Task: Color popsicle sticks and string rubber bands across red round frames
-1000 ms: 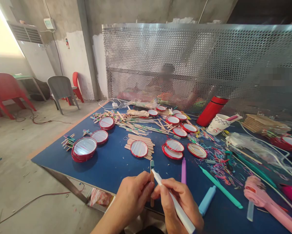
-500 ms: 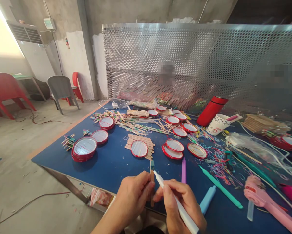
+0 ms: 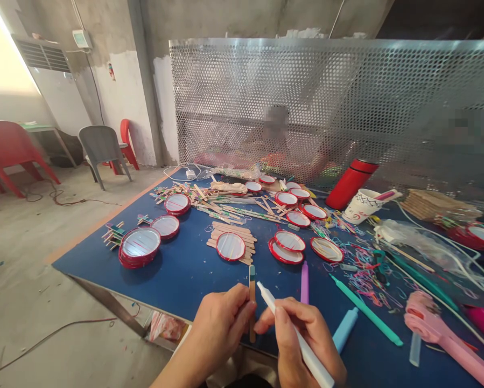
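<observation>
Between its thumb and fingers my left hand (image 3: 225, 318) pinches a wooden craft stick (image 3: 252, 293), held upright with a dark green-blue patch at its top end. My right hand (image 3: 306, 339) grips a white marker (image 3: 300, 339) like a pen; its tip points up-left, a small gap to the right of the stick. Past my hands, a row of plain craft sticks (image 3: 247, 237) lies on the blue table, with a round red-rimmed disc (image 3: 230, 246) on top. A purple marker (image 3: 304, 283), a light blue marker (image 3: 345, 328) and a teal marker (image 3: 366, 310) lie right of my hands.
Stacked red-rimmed discs (image 3: 140, 247) stand at left beside colour-tipped sticks (image 3: 113, 235). Farther back lie loose sticks (image 3: 225, 207). At right are a red flask (image 3: 352, 183), a paper cup (image 3: 358, 207), tangled coloured bands (image 3: 365, 269) and a pink object (image 3: 447, 334). A perforated metal panel (image 3: 242, 81) rises behind.
The white marker's tip has moved off the coloured end of the stick, slightly right and down, along with my right hand. My left hand and the stick have stayed nearly still.
</observation>
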`<state>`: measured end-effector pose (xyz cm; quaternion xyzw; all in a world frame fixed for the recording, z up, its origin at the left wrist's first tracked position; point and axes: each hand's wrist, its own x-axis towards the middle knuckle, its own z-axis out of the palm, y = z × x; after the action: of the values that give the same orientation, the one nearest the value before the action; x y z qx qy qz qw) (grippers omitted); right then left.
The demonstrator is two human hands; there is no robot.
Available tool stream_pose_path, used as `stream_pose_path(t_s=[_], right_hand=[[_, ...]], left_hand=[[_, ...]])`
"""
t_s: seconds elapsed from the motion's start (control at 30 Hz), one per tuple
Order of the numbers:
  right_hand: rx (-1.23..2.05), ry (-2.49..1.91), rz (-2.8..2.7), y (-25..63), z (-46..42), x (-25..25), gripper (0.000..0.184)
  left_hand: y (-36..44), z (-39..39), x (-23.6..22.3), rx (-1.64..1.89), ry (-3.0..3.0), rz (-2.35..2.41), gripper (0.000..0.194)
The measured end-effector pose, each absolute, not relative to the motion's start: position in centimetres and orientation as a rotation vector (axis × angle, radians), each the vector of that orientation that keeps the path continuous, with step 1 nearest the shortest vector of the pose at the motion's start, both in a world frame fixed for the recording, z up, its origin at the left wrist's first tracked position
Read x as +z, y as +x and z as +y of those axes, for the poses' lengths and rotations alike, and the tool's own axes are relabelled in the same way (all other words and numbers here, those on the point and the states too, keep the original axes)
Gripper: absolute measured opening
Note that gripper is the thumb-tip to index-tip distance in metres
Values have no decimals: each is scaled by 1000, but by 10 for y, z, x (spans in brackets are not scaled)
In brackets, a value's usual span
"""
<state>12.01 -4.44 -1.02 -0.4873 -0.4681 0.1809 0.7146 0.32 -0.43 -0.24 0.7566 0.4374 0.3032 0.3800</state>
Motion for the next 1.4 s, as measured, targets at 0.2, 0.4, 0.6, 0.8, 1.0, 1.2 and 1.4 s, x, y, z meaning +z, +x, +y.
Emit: stream_pose_path(t_s=[0.2, 0.4, 0.6, 0.8, 1.0, 1.2, 1.4], right_hand=[[396, -1071, -1049, 119, -44, -9, 11], [441, -1073, -1048, 119, -45, -11, 12], [392, -1053, -1025, 119, -44, -8, 12], [386, -1089, -1050, 119, -45, -7, 12], [416, -1032, -1056, 119, -45, -5, 12], [405, -1093, -986, 119, -44, -4, 14], [479, -1019, -1050, 118, -42, -9, 7]], left_hand=[[3, -4, -4, 785, 1933, 1112, 25], [3, -4, -4, 827, 1959, 1095, 26], [3, -4, -4, 817, 1954, 1092, 26], [3, -4, -4, 793, 1937, 1118, 26], [3, -4, -3, 784, 1942, 1115, 25], [3, -5, -4, 808, 1941, 1105, 26], [3, -4, -4, 823, 1956, 1096, 25]])
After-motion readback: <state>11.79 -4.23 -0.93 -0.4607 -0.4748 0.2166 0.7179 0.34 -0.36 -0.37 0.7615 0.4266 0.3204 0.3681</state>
